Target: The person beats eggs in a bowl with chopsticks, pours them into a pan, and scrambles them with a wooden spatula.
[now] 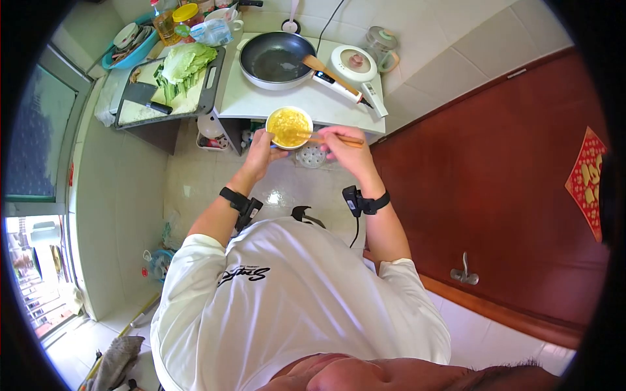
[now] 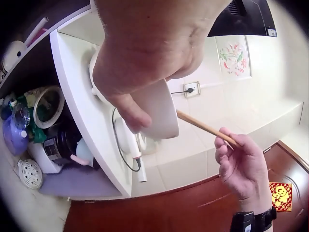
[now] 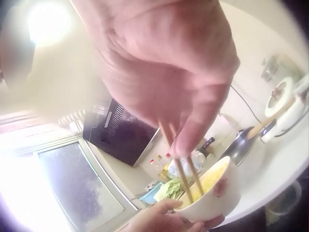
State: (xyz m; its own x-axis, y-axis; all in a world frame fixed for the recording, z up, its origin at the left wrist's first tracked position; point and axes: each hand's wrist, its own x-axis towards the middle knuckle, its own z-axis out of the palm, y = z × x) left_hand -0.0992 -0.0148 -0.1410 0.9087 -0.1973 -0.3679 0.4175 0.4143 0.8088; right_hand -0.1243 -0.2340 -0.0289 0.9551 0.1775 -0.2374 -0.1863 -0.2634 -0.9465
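A white bowl [image 1: 269, 124] of yellow beaten egg [image 1: 287, 125] is held in the air in front of the counter. My left hand [image 1: 259, 156] grips it from the left side; in the left wrist view the thumb and palm [image 2: 145, 53] wrap its wall [image 2: 161, 113]. My right hand [image 1: 349, 153] pinches a pair of wooden chopsticks [image 1: 317, 138], also seen in the right wrist view [image 3: 182, 169]. Their tips are in the egg inside the tilted bowl [image 3: 224, 193], below the right hand [image 3: 169, 72].
On the counter [image 1: 235, 98] stand a black frying pan [image 1: 277, 57] with a wooden spatula [image 1: 326, 70] across its rim, and a white lidded pot [image 1: 353, 63]. Leafy greens [image 1: 186, 65] and a knife [image 1: 147, 101] lie on the cutting board [image 1: 192, 104] at left. A red door [image 1: 489, 195] stands at right.
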